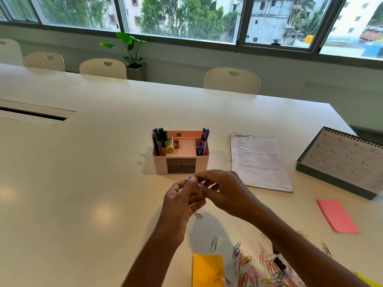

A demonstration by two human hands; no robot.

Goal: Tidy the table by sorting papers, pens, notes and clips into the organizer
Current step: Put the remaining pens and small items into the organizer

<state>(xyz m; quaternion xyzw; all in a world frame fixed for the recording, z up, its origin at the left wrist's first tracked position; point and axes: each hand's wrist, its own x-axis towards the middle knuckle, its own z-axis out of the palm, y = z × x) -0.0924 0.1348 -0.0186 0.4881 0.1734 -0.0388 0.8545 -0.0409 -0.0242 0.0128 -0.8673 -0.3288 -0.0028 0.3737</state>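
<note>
While the left hand and right hand together pinch small clips just before the organizer, clip sorting seems in hand; next they likely need a free compartment

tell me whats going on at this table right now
The left hand and right hand pinch a small item between them, probably a clip though blurred, in front of the pink organizer, which already holds pens. Loose paper clips, yellow notes, pink notes and printed papers lie on the table, not yet sorted.
</note>
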